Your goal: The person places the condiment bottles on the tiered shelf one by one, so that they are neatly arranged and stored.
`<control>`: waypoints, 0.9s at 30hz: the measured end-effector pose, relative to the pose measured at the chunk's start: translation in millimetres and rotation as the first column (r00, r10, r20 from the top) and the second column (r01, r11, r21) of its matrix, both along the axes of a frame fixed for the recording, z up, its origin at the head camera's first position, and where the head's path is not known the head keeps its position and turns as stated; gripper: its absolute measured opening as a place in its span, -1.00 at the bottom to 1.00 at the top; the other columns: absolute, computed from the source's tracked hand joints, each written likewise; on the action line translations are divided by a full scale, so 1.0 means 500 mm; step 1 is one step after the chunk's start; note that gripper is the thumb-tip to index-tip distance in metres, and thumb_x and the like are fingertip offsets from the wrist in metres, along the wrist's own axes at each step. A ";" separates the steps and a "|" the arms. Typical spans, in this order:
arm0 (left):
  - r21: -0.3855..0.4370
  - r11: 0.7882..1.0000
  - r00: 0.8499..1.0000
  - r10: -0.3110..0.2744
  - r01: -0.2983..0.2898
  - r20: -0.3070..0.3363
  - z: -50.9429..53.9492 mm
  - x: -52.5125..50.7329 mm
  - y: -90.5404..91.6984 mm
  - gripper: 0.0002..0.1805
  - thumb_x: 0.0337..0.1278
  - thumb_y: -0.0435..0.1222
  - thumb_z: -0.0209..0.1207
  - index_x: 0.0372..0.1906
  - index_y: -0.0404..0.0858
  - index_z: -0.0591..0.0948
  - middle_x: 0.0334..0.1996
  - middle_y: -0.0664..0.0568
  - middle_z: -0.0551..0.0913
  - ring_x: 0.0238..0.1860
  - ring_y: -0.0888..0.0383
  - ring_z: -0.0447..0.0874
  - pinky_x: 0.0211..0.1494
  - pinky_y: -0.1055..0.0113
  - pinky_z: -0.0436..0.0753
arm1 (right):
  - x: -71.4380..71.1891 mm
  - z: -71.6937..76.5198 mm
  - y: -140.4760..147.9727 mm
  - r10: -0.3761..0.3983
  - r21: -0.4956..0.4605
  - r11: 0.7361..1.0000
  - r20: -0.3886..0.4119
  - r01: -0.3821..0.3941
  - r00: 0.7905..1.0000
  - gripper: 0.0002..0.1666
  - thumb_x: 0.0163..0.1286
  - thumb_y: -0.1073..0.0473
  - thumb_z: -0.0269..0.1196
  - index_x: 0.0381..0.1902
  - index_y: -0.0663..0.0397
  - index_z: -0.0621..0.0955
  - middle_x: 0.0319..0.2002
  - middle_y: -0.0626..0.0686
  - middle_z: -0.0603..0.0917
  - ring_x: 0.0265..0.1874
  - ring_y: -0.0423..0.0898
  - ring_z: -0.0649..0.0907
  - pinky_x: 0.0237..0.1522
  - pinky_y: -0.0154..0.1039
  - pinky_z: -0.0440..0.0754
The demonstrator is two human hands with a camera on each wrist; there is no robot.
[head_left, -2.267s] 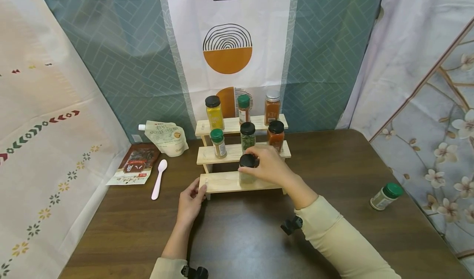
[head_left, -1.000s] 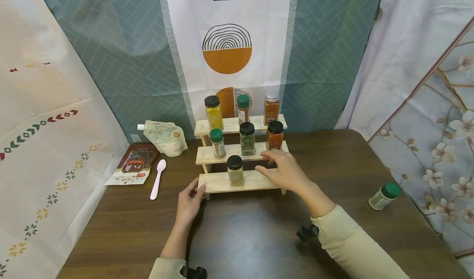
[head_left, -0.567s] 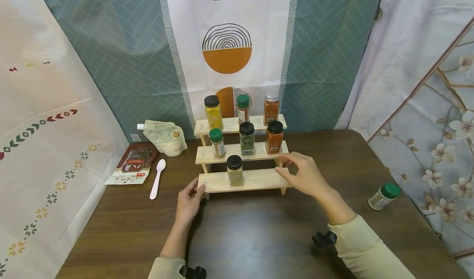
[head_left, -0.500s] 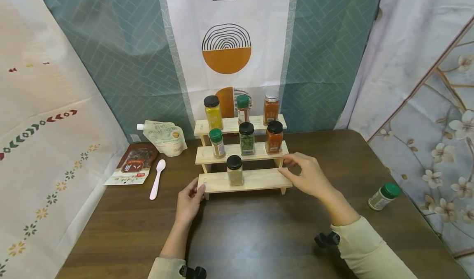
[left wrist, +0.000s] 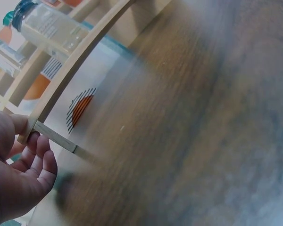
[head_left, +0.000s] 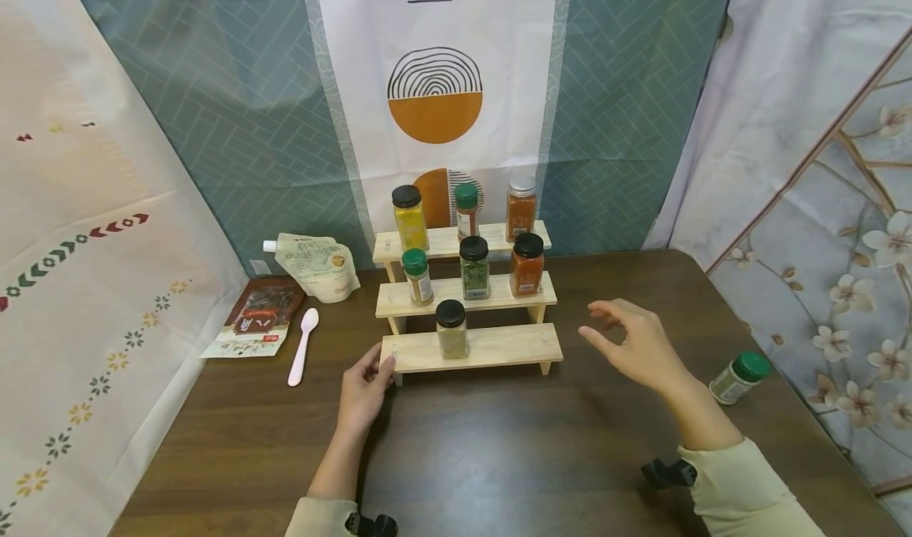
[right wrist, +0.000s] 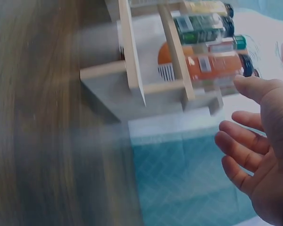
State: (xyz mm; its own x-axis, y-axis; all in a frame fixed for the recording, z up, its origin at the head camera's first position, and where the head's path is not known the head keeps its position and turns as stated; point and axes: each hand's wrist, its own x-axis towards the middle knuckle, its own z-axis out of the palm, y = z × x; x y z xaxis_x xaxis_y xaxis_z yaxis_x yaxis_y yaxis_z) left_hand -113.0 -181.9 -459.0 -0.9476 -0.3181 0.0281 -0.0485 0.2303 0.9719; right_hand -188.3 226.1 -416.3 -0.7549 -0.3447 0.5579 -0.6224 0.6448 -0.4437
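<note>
My left hand grips the left end of the bottom shelf of a three-tier wooden spice rack. In the left wrist view, thumb and fingers pinch that board's end. My right hand hovers over the table right of the rack, its fingers apart and holding nothing. A black-capped spice jar stands on the bottom shelf. The middle shelf bears a green-capped jar, a jar of green herbs and a red-orange jar. Right of my right hand, a green-capped jar appears tilted on the table.
On the top shelf stand a yellow jar, a green-capped jar and a silver-capped jar. To the rack's left lie a pink spoon, a brown packet and a spouted pouch. Cloths hang behind.
My right hand has let go of the black-capped jar, which now stands a little further left on the bottom shelf. That hand has moved right, off the rack. My left hand keeps its place.
</note>
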 end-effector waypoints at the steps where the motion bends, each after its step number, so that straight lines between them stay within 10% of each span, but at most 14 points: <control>1: 0.002 1.000 1.000 0.000 0.000 -0.002 0.001 0.000 0.000 -0.53 0.38 -0.45 0.20 0.31 -0.56 0.47 -0.33 -0.25 0.62 -0.37 0.04 0.62 -0.32 0.38 0.64 | 0.000 0.001 0.008 -0.010 0.003 1.000 -0.008 0.010 1.000 -0.59 0.18 0.24 0.51 -0.03 0.26 0.68 -0.22 0.13 0.74 -0.36 0.06 0.73 -0.26 0.09 0.70; 15: -0.002 1.000 1.000 0.001 -0.001 -0.013 -0.023 -0.010 -0.007 -0.52 0.38 -0.40 0.22 0.31 -0.54 0.48 -0.37 -0.14 0.61 -0.41 0.12 0.61 -0.34 0.43 0.62 | 0.015 0.009 0.122 -0.153 0.101 0.983 -0.025 0.155 0.988 -0.48 0.19 0.16 0.52 0.06 0.27 0.64 -0.17 0.19 0.73 -0.30 0.14 0.72 -0.26 0.17 0.63; 21: -0.004 1.000 1.000 -0.008 0.008 -0.010 -0.001 -0.002 -0.001 -0.53 0.38 -0.45 0.19 0.29 -0.60 0.46 -0.38 -0.16 0.60 -0.40 0.07 0.60 -0.33 0.41 0.63 | 0.026 0.023 0.172 -0.219 0.131 0.966 -0.028 0.220 0.975 -0.42 0.25 0.08 0.48 0.11 0.32 0.61 -0.12 0.26 0.71 -0.24 0.22 0.69 -0.28 0.22 0.59; 27: 0.023 1.000 1.000 -0.005 0.005 0.005 -0.055 -0.024 -0.018 -0.50 0.39 -0.39 0.22 0.34 -0.51 0.46 -0.35 -0.12 0.60 -0.39 0.12 0.59 -0.33 0.41 0.63 | 0.033 0.018 0.225 -0.283 0.145 0.949 -0.012 0.281 0.959 -0.39 0.26 0.06 0.47 0.10 0.39 0.59 -0.07 0.38 0.66 -0.13 0.37 0.62 -0.15 0.31 0.50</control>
State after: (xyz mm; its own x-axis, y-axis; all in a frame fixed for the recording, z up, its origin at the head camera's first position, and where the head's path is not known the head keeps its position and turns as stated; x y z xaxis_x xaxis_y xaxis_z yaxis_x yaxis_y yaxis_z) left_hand -125.2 -190.8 -486.7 -0.9495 -0.3135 0.0164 -0.0519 0.2084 0.9767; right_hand -171.9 338.7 -407.0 -0.8378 -0.1929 0.5107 -0.4021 0.8508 -0.3383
